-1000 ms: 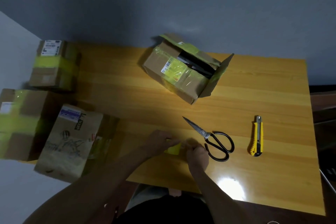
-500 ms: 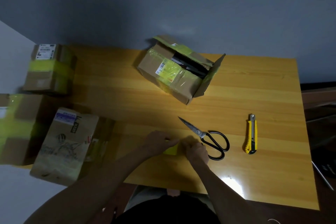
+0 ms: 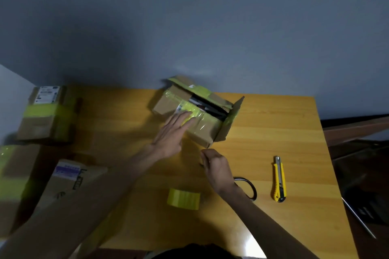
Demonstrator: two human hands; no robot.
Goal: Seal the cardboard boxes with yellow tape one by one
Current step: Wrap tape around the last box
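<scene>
An open cardboard box [image 3: 207, 130] with old yellow tape on it lies at the back middle of the wooden table [image 3: 273, 132], its flaps apart and dark contents showing. My left hand [image 3: 173, 132] reaches out flat, fingers apart, with its fingertips on the box's near side. My right hand [image 3: 216, 167] hovers a little in front of the box with its fingers curled and nothing visible in them. A roll of yellow tape [image 3: 183, 198] lies on the table near me, between my forearms.
Black scissors [image 3: 249, 188] lie partly hidden under my right wrist. A yellow utility knife [image 3: 279, 178] rests to their right. Three taped boxes stand off the table's left side: one at the back [image 3: 45, 115], one at the left edge [image 3: 12, 166], one nearer [image 3: 69, 183].
Both hands let go of the yellow tape roll, which now lies on the table. My left hand moved forward onto the open box; my right hand rose toward it.
</scene>
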